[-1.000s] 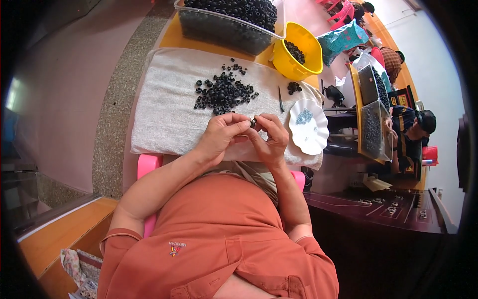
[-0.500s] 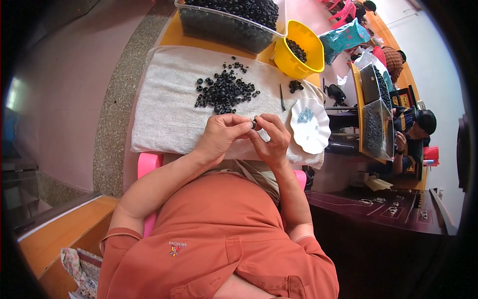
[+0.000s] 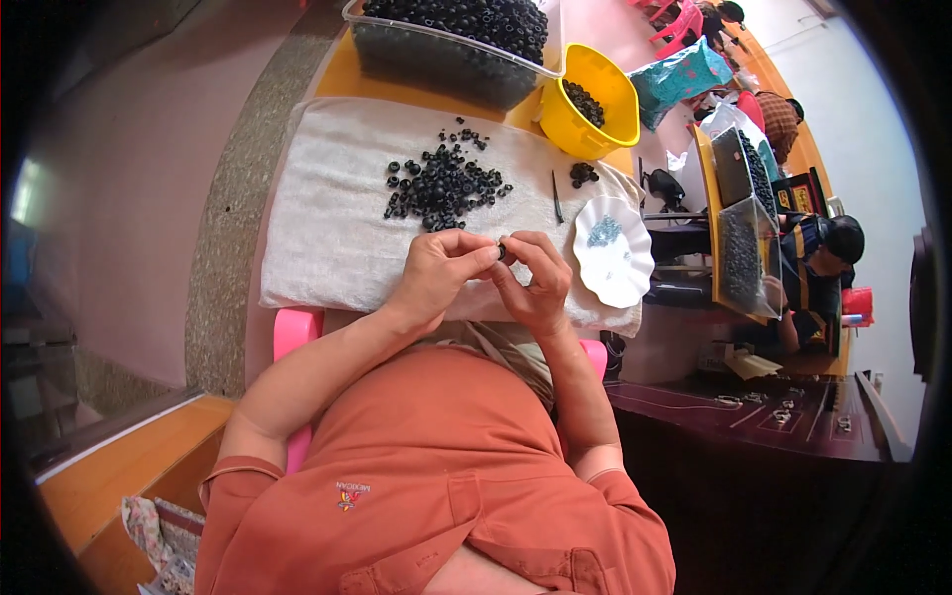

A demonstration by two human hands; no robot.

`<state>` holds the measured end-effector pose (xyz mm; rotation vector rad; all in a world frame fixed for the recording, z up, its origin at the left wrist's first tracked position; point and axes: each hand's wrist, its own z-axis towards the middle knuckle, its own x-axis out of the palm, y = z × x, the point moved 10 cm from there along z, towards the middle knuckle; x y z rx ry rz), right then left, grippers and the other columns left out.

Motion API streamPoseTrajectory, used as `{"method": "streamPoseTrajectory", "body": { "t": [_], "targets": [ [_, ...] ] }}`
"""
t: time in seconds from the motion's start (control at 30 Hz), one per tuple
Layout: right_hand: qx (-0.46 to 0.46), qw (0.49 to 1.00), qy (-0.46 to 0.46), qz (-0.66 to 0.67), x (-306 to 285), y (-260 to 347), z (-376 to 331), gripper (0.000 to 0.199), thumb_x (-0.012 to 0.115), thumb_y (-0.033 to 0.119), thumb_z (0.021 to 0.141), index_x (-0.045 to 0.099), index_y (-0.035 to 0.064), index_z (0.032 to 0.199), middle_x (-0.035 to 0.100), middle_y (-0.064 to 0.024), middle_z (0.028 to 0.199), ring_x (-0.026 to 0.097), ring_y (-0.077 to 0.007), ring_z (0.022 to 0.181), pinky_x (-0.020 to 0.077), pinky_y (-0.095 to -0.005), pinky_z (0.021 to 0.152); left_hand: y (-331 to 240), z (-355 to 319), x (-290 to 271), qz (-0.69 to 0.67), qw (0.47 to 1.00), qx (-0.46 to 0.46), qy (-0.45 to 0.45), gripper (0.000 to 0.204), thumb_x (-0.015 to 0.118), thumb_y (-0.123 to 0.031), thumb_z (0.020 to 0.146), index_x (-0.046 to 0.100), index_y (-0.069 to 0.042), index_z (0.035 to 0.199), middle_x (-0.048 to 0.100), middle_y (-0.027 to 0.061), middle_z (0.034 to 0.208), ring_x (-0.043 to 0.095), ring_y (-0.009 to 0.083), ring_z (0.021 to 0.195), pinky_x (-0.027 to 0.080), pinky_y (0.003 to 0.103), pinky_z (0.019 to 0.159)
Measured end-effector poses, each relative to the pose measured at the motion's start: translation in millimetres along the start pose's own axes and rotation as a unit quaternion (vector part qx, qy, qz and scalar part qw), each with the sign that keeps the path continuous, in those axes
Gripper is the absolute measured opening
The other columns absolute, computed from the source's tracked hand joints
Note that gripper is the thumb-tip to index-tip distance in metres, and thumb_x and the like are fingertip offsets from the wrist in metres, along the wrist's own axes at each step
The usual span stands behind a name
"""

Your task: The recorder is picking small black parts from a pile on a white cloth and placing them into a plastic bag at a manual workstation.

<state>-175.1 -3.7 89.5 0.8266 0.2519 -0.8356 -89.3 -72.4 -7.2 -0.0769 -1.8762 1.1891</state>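
Between the fingertips of my left hand (image 3: 436,273) and my right hand (image 3: 535,282) is a small black bead (image 3: 502,252). Both hands pinch it, thumbs and forefingers nearly meeting around it. They are held over the near part of a white towel (image 3: 317,218). Just beyond them lies a loose pile of black beads (image 3: 446,183) of mixed sizes. To the right of my right hand sits a white scalloped plate (image 3: 621,288) with tiny pale blue pieces (image 3: 605,232) on it. Dark tweezers or a similar thin tool (image 3: 557,196) rest on the towel beside the plate.
At the back stands a clear plastic bin (image 3: 446,64) full of black beads. A yellow tub (image 3: 610,124) holding more beads is right of it, with a small bead cluster (image 3: 583,175) in front. Another person (image 3: 823,243) sits at the right near further bead bins (image 3: 744,258).
The bead has turned slightly between my fingers, its dark side now showing. My hands stay in nearly the same place. The view has shifted a little.
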Motion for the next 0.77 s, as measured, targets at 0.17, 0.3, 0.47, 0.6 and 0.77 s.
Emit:
{"method": "streamPoseTrajectory", "body": {
  "t": [0.17,0.3,0.47,0.6,0.77],
  "targets": [
    [0.027,1.000,0.005,0.013,4,-5,-2,0.033,0.078,-0.002,0.074,0.064,-0.0017,0.104,0.063,-0.0118,0.093,0.061,-0.0156,0.071,0.0499,-0.0260,0.061,-1,-1,-1,-0.007,1.000,-0.008,-0.007,0.009,0.064,-0.004,0.091,0.065,0.001,0.099,0.067,0.0063,0.091,0.065,0.0113,0.081,0.056,0.026,0.076],
    [0.036,0.999,0.001,0.019,3,-7,-1,0.033,0.078,-0.001,0.074,0.064,-0.0011,0.104,0.063,-0.0119,0.094,0.060,-0.0157,0.070,0.0501,-0.0261,0.062,-3,-1,0,0.002,1.000,-0.008,-0.003,0.010,0.063,-0.004,0.091,0.064,0.000,0.100,0.067,0.0061,0.092,0.065,0.0117,0.082,0.056,0.025,0.076],
    [0.055,0.998,0.041,-0.009,1,-10,6,0.031,0.079,-0.001,0.074,0.064,0.0002,0.100,0.064,-0.0112,0.094,0.062,-0.0150,0.071,0.0505,-0.0268,0.061,1,-2,-1,-0.005,1.000,-0.017,-0.011,0.011,0.065,-0.007,0.091,0.063,-0.001,0.099,0.066,0.0050,0.091,0.064,0.0108,0.081,0.055,0.026,0.075],
    [0.088,0.993,0.054,-0.063,-23,-30,32,0.029,0.080,0.001,0.073,0.065,0.0000,0.097,0.065,-0.0107,0.091,0.062,-0.0136,0.065,0.0500,-0.0261,0.059,6,-3,-8,0.017,0.999,-0.039,-0.024,0.013,0.068,-0.011,0.090,0.063,-0.003,0.098,0.066,0.0031,0.090,0.062,0.0095,0.080,0.054,0.025,0.074],
    [0.137,0.985,0.067,-0.078,-81,-119,96,0.030,0.076,0.009,0.081,0.068,0.0075,0.110,0.071,-0.0151,0.104,0.071,-0.0175,0.071,0.0553,-0.0238,0.063,10,-2,-2,0.067,0.997,-0.026,-0.003,0.016,0.070,-0.014,0.089,0.064,-0.005,0.100,0.066,0.0017,0.090,0.062,0.0095,0.078,0.053,0.024,0.073]
  ]
}}
